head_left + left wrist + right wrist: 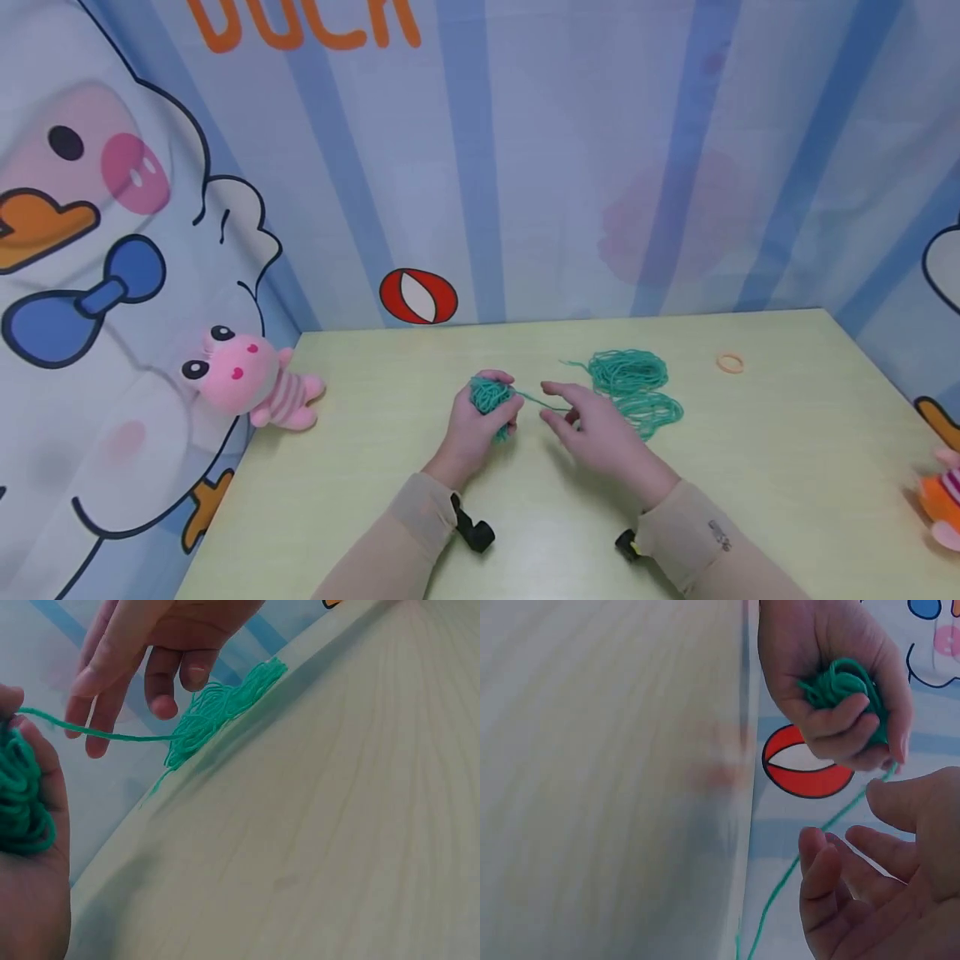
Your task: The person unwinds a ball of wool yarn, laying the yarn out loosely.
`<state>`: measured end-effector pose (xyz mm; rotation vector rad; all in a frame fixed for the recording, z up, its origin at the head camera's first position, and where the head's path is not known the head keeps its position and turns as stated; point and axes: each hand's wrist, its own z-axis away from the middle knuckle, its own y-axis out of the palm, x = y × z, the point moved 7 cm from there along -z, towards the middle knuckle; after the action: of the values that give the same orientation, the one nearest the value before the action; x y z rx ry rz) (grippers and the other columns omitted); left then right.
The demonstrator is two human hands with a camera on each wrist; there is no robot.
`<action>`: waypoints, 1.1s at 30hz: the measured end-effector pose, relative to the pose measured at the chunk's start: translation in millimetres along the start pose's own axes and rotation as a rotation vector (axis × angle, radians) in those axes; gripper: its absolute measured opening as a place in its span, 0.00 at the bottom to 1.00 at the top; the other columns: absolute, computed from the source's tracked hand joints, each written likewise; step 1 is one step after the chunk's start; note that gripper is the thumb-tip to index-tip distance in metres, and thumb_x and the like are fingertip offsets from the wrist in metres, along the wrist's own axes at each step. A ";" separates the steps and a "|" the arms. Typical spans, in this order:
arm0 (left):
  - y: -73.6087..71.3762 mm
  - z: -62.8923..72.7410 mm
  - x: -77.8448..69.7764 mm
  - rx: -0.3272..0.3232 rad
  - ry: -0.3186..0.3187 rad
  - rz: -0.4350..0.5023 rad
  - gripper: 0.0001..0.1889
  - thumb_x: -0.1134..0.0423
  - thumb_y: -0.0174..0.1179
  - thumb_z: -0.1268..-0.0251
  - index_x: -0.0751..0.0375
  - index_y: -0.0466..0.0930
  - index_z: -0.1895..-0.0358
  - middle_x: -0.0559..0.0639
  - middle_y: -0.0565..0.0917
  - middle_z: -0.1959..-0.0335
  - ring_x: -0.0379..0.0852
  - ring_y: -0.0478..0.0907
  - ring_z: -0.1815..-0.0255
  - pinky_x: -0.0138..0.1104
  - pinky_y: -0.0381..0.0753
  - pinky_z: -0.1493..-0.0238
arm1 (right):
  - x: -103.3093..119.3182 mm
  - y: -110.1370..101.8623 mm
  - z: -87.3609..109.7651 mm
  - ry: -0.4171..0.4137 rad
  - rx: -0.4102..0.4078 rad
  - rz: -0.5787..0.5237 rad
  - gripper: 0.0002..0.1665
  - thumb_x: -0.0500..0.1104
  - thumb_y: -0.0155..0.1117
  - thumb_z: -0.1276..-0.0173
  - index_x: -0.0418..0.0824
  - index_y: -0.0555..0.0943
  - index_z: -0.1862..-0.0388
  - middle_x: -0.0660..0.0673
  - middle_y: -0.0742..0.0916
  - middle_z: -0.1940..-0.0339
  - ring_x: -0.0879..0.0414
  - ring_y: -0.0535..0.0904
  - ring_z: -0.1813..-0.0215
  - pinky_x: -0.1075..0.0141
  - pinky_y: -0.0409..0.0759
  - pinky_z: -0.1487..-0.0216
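Observation:
My left hand [470,425] holds a bundle of green yarn [491,397], its fingers curled round the strands. From that bundle a single strand [112,736] runs across to a loose green yarn pile [628,372] lying on the table. Close to the right of the bundle is my right hand [597,429], thumb and fingers apart. In the right wrist view the strand passes by the right hand's [885,877] fingers, which are loosely bent and do not pinch it. Part of the pile is hidden behind the right hand in the head view.
An orange ring [730,362] lies on the table [360,500] right of the yarn pile. A pink plush toy [255,379] sits at the table's left edge, and part of another toy [943,496] shows at the right. A printed curtain [540,167] hangs behind the table.

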<state>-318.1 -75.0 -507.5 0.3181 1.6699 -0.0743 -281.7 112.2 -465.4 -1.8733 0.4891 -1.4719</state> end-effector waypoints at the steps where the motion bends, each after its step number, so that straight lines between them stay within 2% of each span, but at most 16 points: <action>1: 0.6 0.0 0.1 0.003 0.001 -0.003 0.25 0.64 0.69 0.22 0.73 0.71 0.32 0.47 0.83 0.67 0.43 0.79 0.72 0.30 0.87 0.64 | 4.2 3.4 -1.6 -0.012 -0.005 0.014 0.28 0.50 0.65 0.15 0.43 0.80 0.23 0.43 0.87 0.28 0.59 0.84 0.57 0.64 0.83 0.60; 4: 1.3 0.3 0.6 0.001 -0.003 -0.007 0.23 0.64 0.69 0.23 0.70 0.73 0.33 0.47 0.83 0.66 0.43 0.79 0.72 0.30 0.86 0.64 | 10.0 8.4 -5.7 -0.031 -0.038 0.046 0.20 0.48 0.66 0.16 0.43 0.87 0.33 0.44 0.92 0.38 0.60 0.84 0.59 0.62 0.84 0.58; 7: 1.7 0.2 1.2 0.001 -0.009 -0.013 0.24 0.63 0.70 0.23 0.69 0.73 0.33 0.47 0.84 0.64 0.43 0.80 0.72 0.30 0.86 0.64 | 5.3 7.7 -7.4 -0.005 -0.057 0.040 0.14 0.46 0.67 0.16 0.44 0.91 0.40 0.47 0.94 0.46 0.60 0.84 0.59 0.60 0.86 0.55; 11: 2.2 -0.4 1.6 0.006 -0.012 -0.028 0.26 0.61 0.71 0.23 0.71 0.72 0.32 0.47 0.84 0.64 0.43 0.80 0.73 0.30 0.87 0.64 | -5.9 -5.2 -5.5 0.044 -0.098 0.017 0.13 0.47 0.66 0.16 0.45 0.91 0.41 0.49 0.94 0.49 0.58 0.84 0.59 0.62 0.85 0.57; 13: 2.4 -0.3 1.6 0.004 -0.013 -0.027 0.24 0.61 0.71 0.23 0.70 0.74 0.35 0.46 0.84 0.65 0.43 0.80 0.72 0.31 0.87 0.64 | -11.5 -16.3 -3.0 0.055 -0.130 0.016 0.13 0.48 0.66 0.15 0.45 0.90 0.41 0.49 0.94 0.51 0.57 0.82 0.61 0.63 0.82 0.60; 18: 1.0 0.0 2.1 -0.033 -0.012 0.048 0.11 0.62 0.67 0.20 0.62 0.78 0.44 0.47 0.82 0.69 0.42 0.79 0.70 0.30 0.87 0.66 | -28.2 -47.3 6.2 0.078 -0.217 0.017 0.15 0.47 0.65 0.15 0.41 0.89 0.41 0.43 0.93 0.51 0.55 0.81 0.63 0.65 0.79 0.67; 22: -1.9 -1.0 1.7 -0.076 0.011 0.094 0.08 0.62 0.65 0.19 0.59 0.79 0.46 0.47 0.82 0.69 0.41 0.80 0.71 0.29 0.87 0.66 | -46.1 -71.0 15.0 0.105 -0.285 0.037 0.18 0.49 0.62 0.13 0.38 0.88 0.39 0.40 0.92 0.50 0.54 0.81 0.63 0.65 0.78 0.69; 26: -6.7 -2.0 1.2 -0.128 0.025 0.049 0.14 0.55 0.65 0.17 0.62 0.79 0.45 0.48 0.84 0.68 0.42 0.83 0.69 0.32 0.90 0.61 | -68.1 -90.0 22.0 0.153 -0.328 0.050 0.21 0.52 0.59 0.12 0.38 0.87 0.38 0.38 0.91 0.50 0.52 0.80 0.63 0.64 0.77 0.67; 30: -10.4 -3.4 4.7 -0.163 0.011 0.020 0.23 0.48 0.64 0.17 0.66 0.78 0.42 0.51 0.85 0.62 0.44 0.85 0.63 0.35 0.93 0.57 | -89.4 -100.5 26.1 0.215 -0.331 0.055 0.24 0.53 0.58 0.12 0.36 0.86 0.36 0.34 0.90 0.44 0.49 0.84 0.58 0.64 0.80 0.64; 33: -12.1 -4.0 7.6 -0.179 -0.003 0.031 0.23 0.46 0.67 0.19 0.64 0.79 0.42 0.62 0.85 0.57 0.45 0.85 0.62 0.34 0.92 0.59 | -104.4 -104.1 28.0 0.286 -0.298 0.067 0.25 0.53 0.57 0.12 0.35 0.86 0.35 0.32 0.90 0.41 0.45 0.86 0.55 0.61 0.81 0.63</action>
<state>-325.7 -84.4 -516.2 0.2082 1.6548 0.0978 -297.5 261.5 -466.0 -1.8514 0.9429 -1.7048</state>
